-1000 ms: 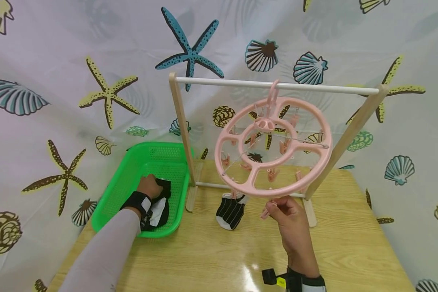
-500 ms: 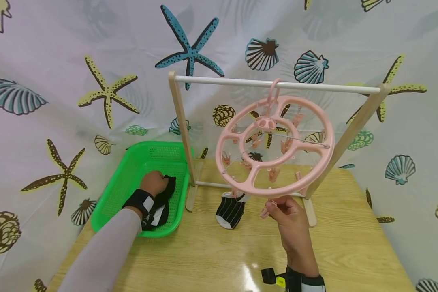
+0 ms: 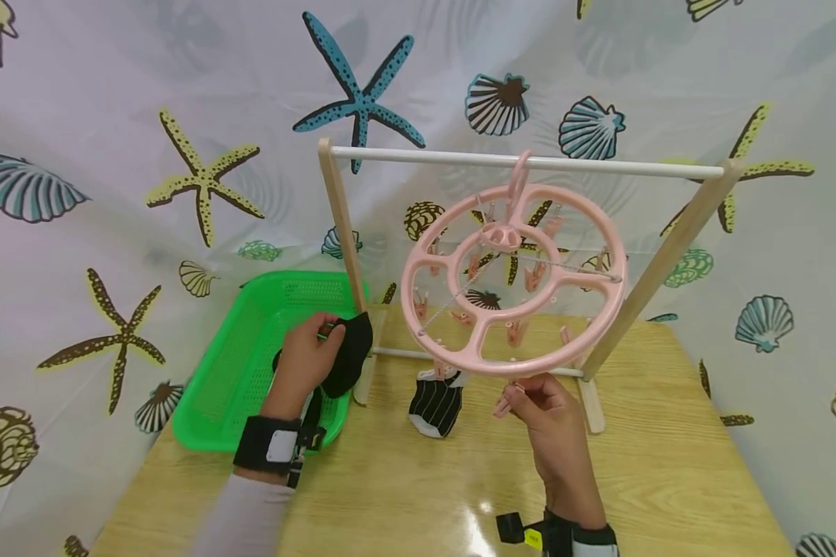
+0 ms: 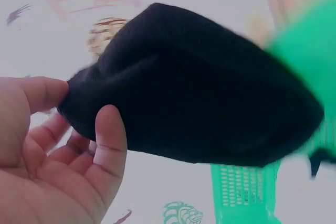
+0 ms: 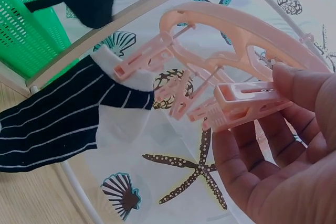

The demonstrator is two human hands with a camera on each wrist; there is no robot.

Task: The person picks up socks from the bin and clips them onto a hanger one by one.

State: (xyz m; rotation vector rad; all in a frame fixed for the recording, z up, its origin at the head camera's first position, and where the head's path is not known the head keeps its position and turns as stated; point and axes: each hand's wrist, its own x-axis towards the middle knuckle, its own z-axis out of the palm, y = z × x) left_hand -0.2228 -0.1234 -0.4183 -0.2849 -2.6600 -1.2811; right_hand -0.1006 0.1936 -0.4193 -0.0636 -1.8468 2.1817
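My left hand (image 3: 308,357) pinches a black sock (image 3: 350,354) by one end, at the right side of the green basket (image 3: 205,387). In the left wrist view the sock (image 4: 199,93) stretches out from between thumb and fingers. My right hand (image 3: 553,418) pinches a pink clothespin (image 5: 249,100) below the front rim of the round pink hanger (image 3: 483,365). To the left of that hand, a black-and-white striped sock (image 3: 435,404) hangs from another clothespin (image 5: 144,59).
The hanger hooks over the white bar (image 3: 424,157) of a wooden stand (image 3: 342,220). Several clothespins hang below its rings. More dark cloth lies in the basket, partly behind my left wrist. A patterned curtain (image 3: 404,77) stands behind the wooden table (image 3: 668,449).
My left hand has lifted the black sock up and to the right, out of the basket's bottom. The hanger has swung slightly left. My right hand has hardly moved.
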